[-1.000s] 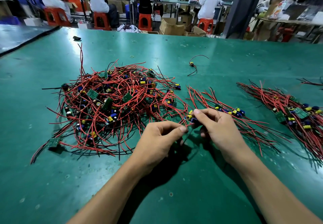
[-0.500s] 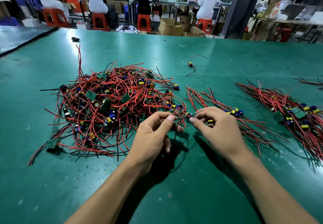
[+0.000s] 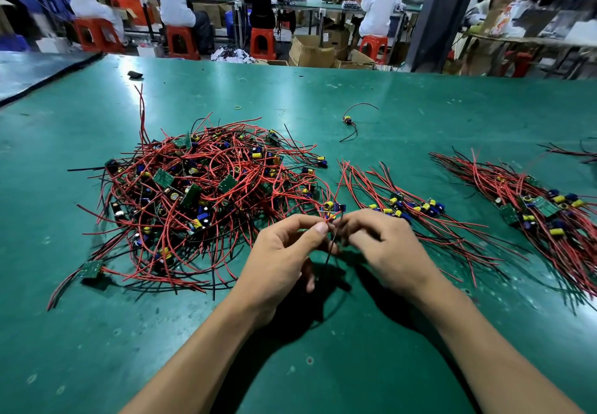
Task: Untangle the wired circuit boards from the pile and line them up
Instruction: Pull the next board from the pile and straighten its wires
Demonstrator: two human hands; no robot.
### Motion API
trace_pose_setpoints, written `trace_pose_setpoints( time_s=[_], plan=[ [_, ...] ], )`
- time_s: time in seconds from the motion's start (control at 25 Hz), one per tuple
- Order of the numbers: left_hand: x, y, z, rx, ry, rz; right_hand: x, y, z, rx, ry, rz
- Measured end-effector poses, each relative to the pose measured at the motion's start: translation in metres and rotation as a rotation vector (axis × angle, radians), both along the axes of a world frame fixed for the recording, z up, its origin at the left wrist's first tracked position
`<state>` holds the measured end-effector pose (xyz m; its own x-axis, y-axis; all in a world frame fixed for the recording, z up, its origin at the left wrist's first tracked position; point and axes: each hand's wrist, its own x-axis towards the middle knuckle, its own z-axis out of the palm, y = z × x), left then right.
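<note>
as the two hands have drawn together over the last sec, the work has shifted up to the near right edge of the pile (image 3: 200,194). the left hand (image 3: 284,252), loosely curled w/ the thumb out a sec ago, now pinches thin leads between thumb & forefinger. the right hand (image 3: 387,245) has fingers curled in, pinching from the other side; exactly what it nips is hidden. just above the fingertips sits one wired board (image 3: 334,207), yellow cap & blue part showing, & a black lead (image 3: 329,253) hangs down between the hands. red leads nearby run toward the pile, so prob not free yet. the lined-up row (image 3: 416,211) lies just right, a 2nd row (image 3: 546,216) further right. looks like 1 more board nearly out, w/ most of the pile left.
</note>
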<state>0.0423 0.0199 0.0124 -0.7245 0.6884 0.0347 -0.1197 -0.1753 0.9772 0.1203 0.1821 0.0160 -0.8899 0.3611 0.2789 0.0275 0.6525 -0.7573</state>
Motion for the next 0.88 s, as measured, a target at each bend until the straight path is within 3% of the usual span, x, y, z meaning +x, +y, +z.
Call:
trace_pose_setpoints(
  time_s=[0.08,0.2,0.4,0.52,0.72,0.88],
  plan=[
    [0.002,0.0,0.0,-0.012,0.024,-0.025,-0.002,0.001,0.003,-0.202,0.07,-0.102],
    [0.004,0.001,-0.003,-0.091,0.212,-0.021,-0.004,0.0,0.006,-0.508,0.07,-0.03],
    [0.005,0.001,-0.003,-0.186,0.291,0.007,-0.004,0.004,0.0,-0.549,-0.031,0.085],
    [0.002,0.001,-0.002,-0.237,0.373,0.181,-0.006,0.004,0.0,-0.637,-0.08,0.072],
    [-0.006,-0.004,-0.001,-0.209,0.418,0.449,-0.006,0.005,0.003,-1.068,-0.113,0.092],
    [-0.002,-0.001,-0.003,-0.216,0.623,0.42,-0.004,0.007,0.01,-1.29,-0.201,0.193]
  ],
)
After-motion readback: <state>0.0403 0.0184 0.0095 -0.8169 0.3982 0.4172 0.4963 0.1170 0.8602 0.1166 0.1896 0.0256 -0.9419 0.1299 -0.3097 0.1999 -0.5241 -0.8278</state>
